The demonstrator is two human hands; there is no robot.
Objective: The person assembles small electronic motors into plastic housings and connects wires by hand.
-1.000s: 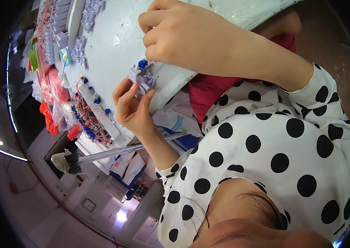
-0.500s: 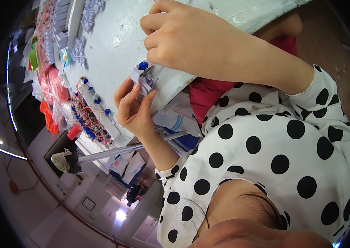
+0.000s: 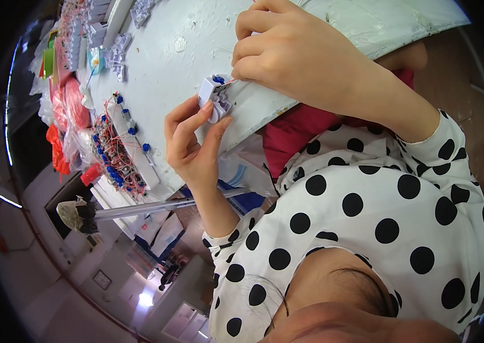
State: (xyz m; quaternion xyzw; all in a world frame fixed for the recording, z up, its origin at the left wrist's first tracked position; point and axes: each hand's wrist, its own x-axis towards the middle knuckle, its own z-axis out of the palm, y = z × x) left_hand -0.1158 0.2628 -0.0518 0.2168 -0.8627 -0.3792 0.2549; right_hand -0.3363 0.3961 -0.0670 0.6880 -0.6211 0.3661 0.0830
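Observation:
My left hand [image 3: 199, 146] pinches a small white plastic housing [image 3: 210, 94] between thumb and fingers, above the table's near edge. A blue part [image 3: 218, 79] sits in the top of the housing. From there a thin red wire [image 3: 230, 82] runs to my right hand [image 3: 282, 48]. That hand is closed with its fingers curled, just right of and beyond the housing. Its fingertips are partly hidden, and the wire passes in under them.
The white table [image 3: 196, 23] has a worn edge on the right. At the left lie a pile of red wires with blue parts [image 3: 116, 154], pink plastic bags [image 3: 73, 108] and white plastic pieces [image 3: 117, 54]. A metal pole [image 3: 133, 210] stands near my left forearm.
Both hands have shifted slightly right in the picture, as has the table. The housing has turned a little in my left hand, and the red wire now shows more plainly between the hands.

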